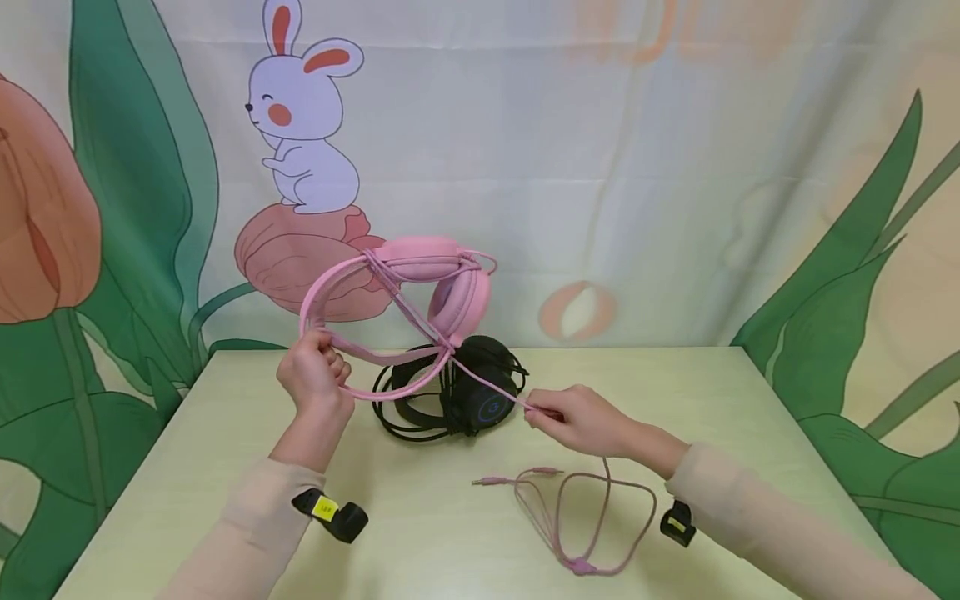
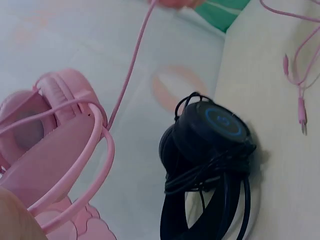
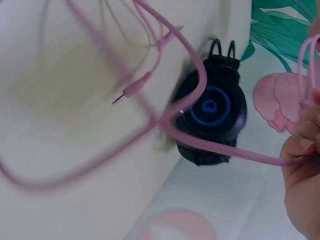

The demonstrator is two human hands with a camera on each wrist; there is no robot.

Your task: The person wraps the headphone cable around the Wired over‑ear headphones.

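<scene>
My left hand (image 1: 315, 375) grips the headband of a pink headset (image 1: 461, 304), holding it up above the table. Pink cable is wound across its headband and ear cups. From the headset a stretch of cable (image 1: 491, 385) runs taut to my right hand (image 1: 581, 421), which pinches it. Below the right hand the rest of the cable hangs down in loose loops (image 1: 654, 500) on the table, ending in two plugs (image 1: 495, 481). In the left wrist view the pink ear cups (image 2: 65, 95) and double headband show close up.
Behind the pink headset a black headset (image 1: 487, 392) lies on the table, its own black cable wrapped round it. A printed cloth (image 1: 480, 125) with a rabbit and tulips hangs behind the pale table (image 1: 420, 533).
</scene>
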